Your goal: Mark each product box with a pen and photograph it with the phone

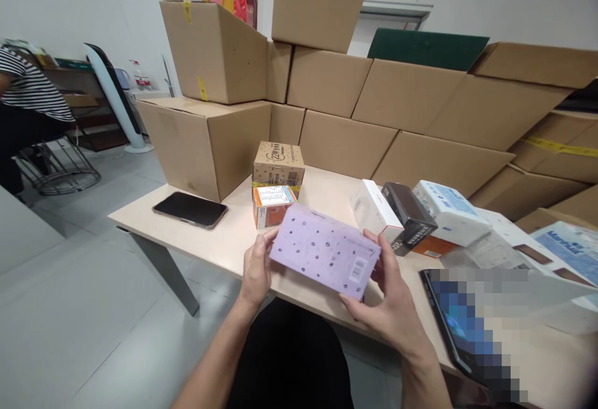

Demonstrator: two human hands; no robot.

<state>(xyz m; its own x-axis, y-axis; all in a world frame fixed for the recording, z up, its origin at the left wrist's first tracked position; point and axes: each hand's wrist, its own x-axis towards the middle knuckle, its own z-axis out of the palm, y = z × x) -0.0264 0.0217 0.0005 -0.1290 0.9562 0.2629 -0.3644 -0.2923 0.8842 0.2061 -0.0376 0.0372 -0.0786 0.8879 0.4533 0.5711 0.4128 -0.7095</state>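
Note:
Between my two hands a lilac box (317,250), printed with small dark marks and a barcode, is held tilted over the table's front edge. My left hand (256,269) grips its left end, and part of those fingers is hidden behind it. At the right end my right hand (383,297) has the thumb below and the fingers at the upper corner. Just behind the lilac box stand an orange and white small box (273,205) and a brown printed carton (279,163).
A phone (190,210) lies on the table (135,213) at left. At right are a white box (376,210), a dark box (408,216), tissue packs (448,210) and a tablet (453,322). Large cardboard boxes (346,147) wall the back. A person in stripes (35,82) sits far left.

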